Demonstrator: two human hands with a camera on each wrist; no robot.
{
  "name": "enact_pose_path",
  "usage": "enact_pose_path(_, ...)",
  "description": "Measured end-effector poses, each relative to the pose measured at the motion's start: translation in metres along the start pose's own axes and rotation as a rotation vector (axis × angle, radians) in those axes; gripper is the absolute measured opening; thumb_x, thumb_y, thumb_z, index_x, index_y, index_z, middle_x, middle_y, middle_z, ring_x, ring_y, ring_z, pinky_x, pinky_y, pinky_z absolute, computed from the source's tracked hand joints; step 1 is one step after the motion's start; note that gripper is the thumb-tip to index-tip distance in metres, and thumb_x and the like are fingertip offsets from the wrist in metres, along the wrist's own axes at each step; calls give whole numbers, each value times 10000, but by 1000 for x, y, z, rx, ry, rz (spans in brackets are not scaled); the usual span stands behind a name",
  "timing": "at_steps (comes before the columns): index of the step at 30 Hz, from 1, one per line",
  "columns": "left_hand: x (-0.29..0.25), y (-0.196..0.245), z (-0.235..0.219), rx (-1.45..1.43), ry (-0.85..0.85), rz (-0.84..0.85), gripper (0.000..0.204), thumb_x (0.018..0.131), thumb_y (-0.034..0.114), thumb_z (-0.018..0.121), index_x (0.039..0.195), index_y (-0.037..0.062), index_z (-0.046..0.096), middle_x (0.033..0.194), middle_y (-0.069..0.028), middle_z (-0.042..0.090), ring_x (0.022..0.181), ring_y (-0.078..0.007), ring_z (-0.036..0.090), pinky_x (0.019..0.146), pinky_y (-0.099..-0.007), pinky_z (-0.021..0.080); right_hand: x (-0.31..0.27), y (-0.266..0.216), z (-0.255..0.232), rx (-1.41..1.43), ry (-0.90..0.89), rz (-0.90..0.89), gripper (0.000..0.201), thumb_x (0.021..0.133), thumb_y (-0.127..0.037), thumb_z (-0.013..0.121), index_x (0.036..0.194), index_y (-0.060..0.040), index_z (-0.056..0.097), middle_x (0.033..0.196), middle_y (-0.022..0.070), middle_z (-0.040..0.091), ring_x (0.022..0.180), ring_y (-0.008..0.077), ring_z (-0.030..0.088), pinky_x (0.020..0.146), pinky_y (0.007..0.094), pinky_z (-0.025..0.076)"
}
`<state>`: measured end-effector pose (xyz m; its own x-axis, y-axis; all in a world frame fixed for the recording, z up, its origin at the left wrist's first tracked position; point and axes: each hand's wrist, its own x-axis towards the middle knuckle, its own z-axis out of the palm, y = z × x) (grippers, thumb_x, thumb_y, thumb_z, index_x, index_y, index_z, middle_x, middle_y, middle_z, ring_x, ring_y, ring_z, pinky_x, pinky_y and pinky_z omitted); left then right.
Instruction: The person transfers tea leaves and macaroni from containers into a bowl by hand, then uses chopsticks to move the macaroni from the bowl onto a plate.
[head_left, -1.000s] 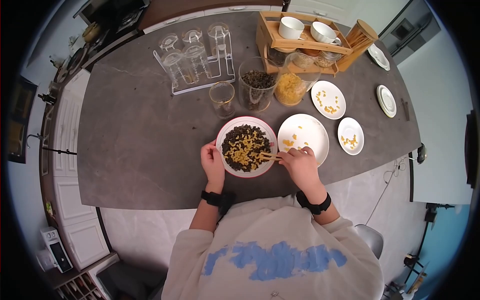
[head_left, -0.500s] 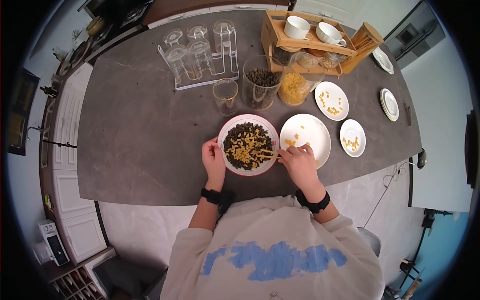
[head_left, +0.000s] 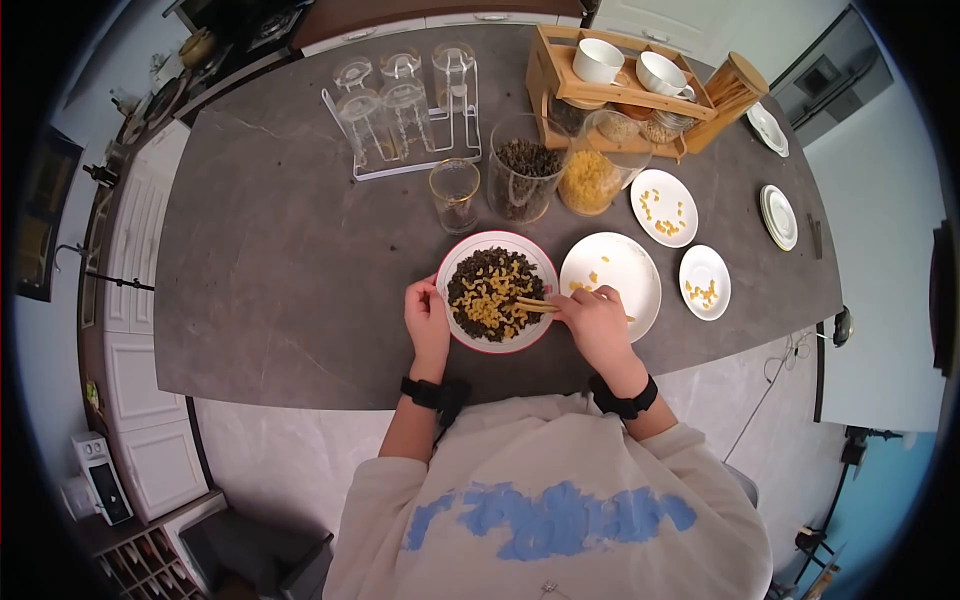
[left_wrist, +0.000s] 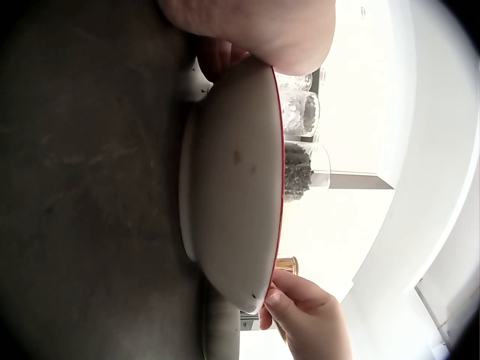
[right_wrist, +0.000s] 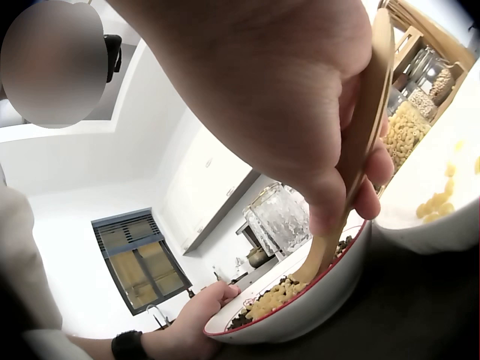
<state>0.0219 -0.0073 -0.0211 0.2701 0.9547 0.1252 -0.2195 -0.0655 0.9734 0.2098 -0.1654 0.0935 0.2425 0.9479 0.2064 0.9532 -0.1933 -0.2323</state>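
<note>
A white bowl (head_left: 500, 240) with a red rim holds dark dried bits (head_left: 475, 325) topped with yellow macaroni (head_left: 490, 297). My left hand (head_left: 427, 325) grips the bowl's left edge; in the left wrist view its thumb lies at the rim and fingers show behind the wall. Wooden tongs (right_wrist: 364, 146) are pinched in my right hand (head_left: 597, 325), which is over the bowl's right side. Their tips reach down onto the macaroni, with the two arms close together. Right of the bowl, a large white plate (head_left: 635, 262) carries a few macaroni pieces, partly hidden by my right hand.
Two smaller plates (head_left: 652, 180) with macaroni stand farther right. Behind the bowl are a glass (head_left: 455, 190), a jar of dark bits (head_left: 525, 180) and a jar of macaroni (head_left: 590, 182). A rack of glasses (head_left: 405, 115) and a wooden shelf with cups (head_left: 555, 75) stand farther back.
The tongs' arms, apart before, have come together over the macaroni, and my right hand has turned slightly. My left hand stays at the bowl. The head view has shifted a little.
</note>
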Motion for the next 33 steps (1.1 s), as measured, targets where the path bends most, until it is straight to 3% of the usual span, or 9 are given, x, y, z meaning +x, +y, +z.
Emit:
enact_pose_path(12,-1,-1,-2,-17,19,-42,66,947,-5,437,999,16,473,1127,-123,582,954,-129,558,859,-260,456,-27,45,-41,43,74,299,174,795,-200,664,940,-105,687,730,51,624,659,228,586,744,347,429)
enact_pose_path(18,-1,-2,-1,-2,17,-17,41,964,29,436,983,23,473,1132,-139,587,976,-142,563,878,-278,460,-36,47,-27,40,121,343,200,820,-209,649,991,-106,661,757,55,623,669,242,586,731,354,434)
enact_pose_path(21,0,-3,-2,-1,15,-10,40,964,30,439,984,25,473,1132,-137,586,982,-144,561,883,-281,457,-32,40,-25,58,160,296,196,823,-213,645,986,-105,656,755,53,619,668,243,585,717,360,435)
enact_pose_path(27,-1,-5,-4,-12,1,-18,69,953,-3,427,1003,21,468,1150,-137,568,980,-140,557,877,-277,457,-18,15,-28,84,73,101,198,804,-224,653,970,-116,650,740,41,592,691,229,587,726,350,432)
enact_pose_path(33,-1,-3,-3,-16,5,-30,51,960,21,432,994,27,469,1138,-134,583,958,-131,559,867,-269,459,-10,1,-12,2,-23,-37,204,764,-208,682,956,-144,658,754,20,595,723,206,590,813,357,417)
